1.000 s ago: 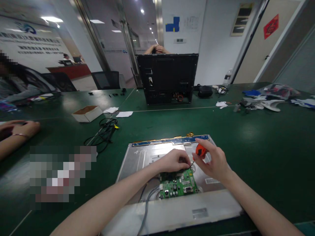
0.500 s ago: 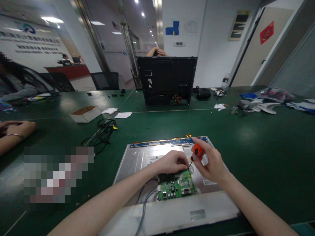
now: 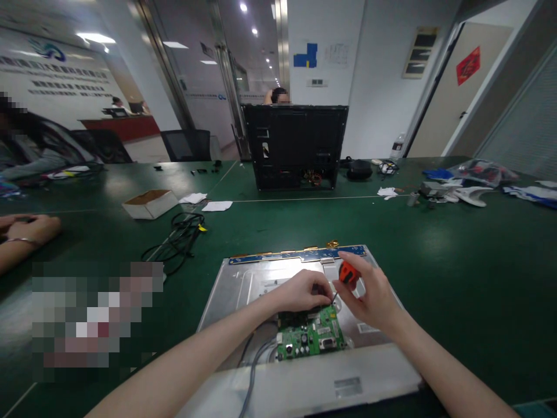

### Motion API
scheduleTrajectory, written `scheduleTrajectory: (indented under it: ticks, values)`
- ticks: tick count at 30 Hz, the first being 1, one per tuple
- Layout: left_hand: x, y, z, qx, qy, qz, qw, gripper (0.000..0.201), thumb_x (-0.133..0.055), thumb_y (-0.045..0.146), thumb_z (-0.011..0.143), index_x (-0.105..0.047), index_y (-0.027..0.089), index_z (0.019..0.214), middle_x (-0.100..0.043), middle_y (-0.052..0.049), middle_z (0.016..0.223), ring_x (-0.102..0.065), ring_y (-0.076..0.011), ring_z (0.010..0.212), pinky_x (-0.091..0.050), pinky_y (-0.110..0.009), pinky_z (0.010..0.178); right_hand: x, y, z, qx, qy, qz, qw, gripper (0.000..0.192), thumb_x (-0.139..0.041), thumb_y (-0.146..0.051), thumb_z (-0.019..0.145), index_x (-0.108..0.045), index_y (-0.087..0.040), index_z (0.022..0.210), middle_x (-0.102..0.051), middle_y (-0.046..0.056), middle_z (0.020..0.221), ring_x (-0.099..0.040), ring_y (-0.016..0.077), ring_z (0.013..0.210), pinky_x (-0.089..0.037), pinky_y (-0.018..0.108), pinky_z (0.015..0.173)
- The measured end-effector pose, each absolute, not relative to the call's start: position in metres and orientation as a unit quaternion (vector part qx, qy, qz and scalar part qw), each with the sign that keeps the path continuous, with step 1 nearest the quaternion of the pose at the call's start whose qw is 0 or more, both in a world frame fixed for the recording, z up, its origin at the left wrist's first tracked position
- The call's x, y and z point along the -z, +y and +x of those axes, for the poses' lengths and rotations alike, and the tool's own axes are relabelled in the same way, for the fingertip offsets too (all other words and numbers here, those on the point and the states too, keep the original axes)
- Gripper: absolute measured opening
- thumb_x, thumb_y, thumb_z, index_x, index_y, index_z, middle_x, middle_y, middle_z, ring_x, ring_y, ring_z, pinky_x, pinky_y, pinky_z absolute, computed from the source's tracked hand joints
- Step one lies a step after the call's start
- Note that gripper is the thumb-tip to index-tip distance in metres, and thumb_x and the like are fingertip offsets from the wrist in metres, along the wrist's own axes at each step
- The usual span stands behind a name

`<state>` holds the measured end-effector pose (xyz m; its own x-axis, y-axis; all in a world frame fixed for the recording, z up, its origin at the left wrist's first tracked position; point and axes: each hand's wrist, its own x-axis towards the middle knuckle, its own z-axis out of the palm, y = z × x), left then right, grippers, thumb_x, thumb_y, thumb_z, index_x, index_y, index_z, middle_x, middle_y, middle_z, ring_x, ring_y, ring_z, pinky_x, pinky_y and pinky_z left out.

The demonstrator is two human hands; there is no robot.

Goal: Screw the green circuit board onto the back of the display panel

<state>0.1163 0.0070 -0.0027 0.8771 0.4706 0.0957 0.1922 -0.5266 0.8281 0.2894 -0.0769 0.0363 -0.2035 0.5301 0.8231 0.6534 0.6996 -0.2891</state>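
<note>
A flat display panel (image 3: pixel 235 284) lies back side up on the green table, with a green circuit board (image 3: pixel 311 337) on its metal back. In my right hand (image 3: pixel 369 293) is an orange and black screwdriver (image 3: pixel 347 273), its shaft slanting down to the board's upper right corner. My left hand (image 3: pixel 308 288) is closed at that same corner, fingertips close to the screwdriver's tip. Whatever those fingers pinch is hidden from me. A grey cable (image 3: pixel 253 377) runs from the board's left side over the panel's near edge.
Beyond the panel stands a black monitor housing (image 3: pixel 298 145), a person partly hidden behind it. Coiled black cables (image 3: pixel 178 235) and an open box (image 3: pixel 150 204) lie to the left. Another person's hands (image 3: pixel 35 229) rest at the left edge. Plastic parts (image 3: pixel 439 190) lie at the right.
My right hand and the screwdriver have shifted very slightly; both hands stay at the board's corner. Behind the black housing, the person's hands have lowered and the top of a head shows.
</note>
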Motion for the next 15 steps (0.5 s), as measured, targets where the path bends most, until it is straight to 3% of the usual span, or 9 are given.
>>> scheduleTrajectory:
  ticks: [6, 15]
  values:
    - [0.0019, 0.0071, 0.1164, -0.143, 0.196, 0.867, 0.436, 0.006, -0.070, 0.013, 0.082, -0.073, 0.013, 0.087, -0.072, -0.003, 0.081, -0.064, -0.0171, 0.076, -0.047, -0.023, 0.071, -0.0405, -0.0794, 0.2887, 0.041, -0.784, -0.369, 0.497, 0.052, -0.046, -0.014, 0.092, -0.036, -0.022, 0.142, -0.066, 0.001, 0.082, -0.060, 0.0133, 0.057, -0.049, 0.024, 0.049]
    - [-0.0004, 0.0064, 0.1160, -0.145, 0.203, 0.866, 0.434, 0.007, -0.069, 0.011, 0.080, -0.072, 0.014, 0.085, -0.071, -0.002, 0.081, -0.064, -0.0169, 0.075, -0.047, -0.024, 0.070, -0.0365, -0.0763, 0.2885, 0.059, -0.770, -0.384, 0.506, 0.050, -0.051, -0.016, 0.091, -0.039, -0.025, 0.139, -0.062, -0.003, 0.076, -0.055, 0.0112, 0.051, -0.047, 0.022, 0.047]
